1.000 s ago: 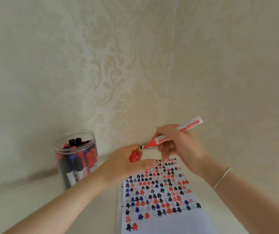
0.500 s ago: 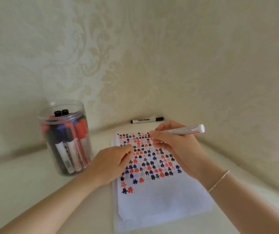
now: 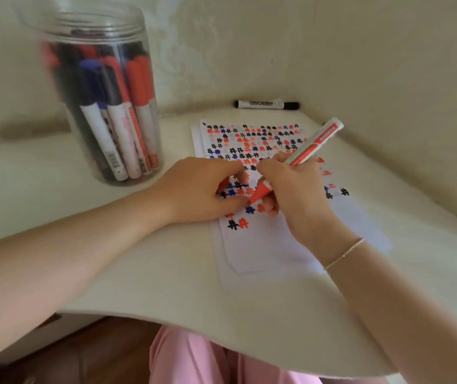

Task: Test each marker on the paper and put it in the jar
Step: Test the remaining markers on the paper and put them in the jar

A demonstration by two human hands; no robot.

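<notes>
A: Nearest the camera, what do I have?

B: Pink trousers (image 3: 194, 358) below the curved edge of the cream table (image 3: 166, 286); both bare forearms reach in over that edge. I see a thin bracelet (image 3: 343, 253) on the right wrist.

A: And the hands?

B: They sit close together on the paper (image 3: 271, 250), a white sheet covered in rows of small black, red and blue hash marks. My view shows the right hand (image 3: 296, 195) with fingers curled round the red marker (image 3: 299, 159), uncapped, tip slanting down to the sheet among the lowest marks, its tail end pointing up and to the right. The left hand (image 3: 202, 189) rests on the paper just beside the tip, fingers curled; a sliver of red, the cap (image 3: 224, 182), shows inside them.

A: Farther back?

B: To the left stands the clear jar (image 3: 102, 101), upright and open-topped, holding capped markers in red, blue and black, well apart from the hands. Beyond the top of the paper a black marker (image 3: 266, 104) lies flat against the patterned wall (image 3: 332, 51).
</notes>
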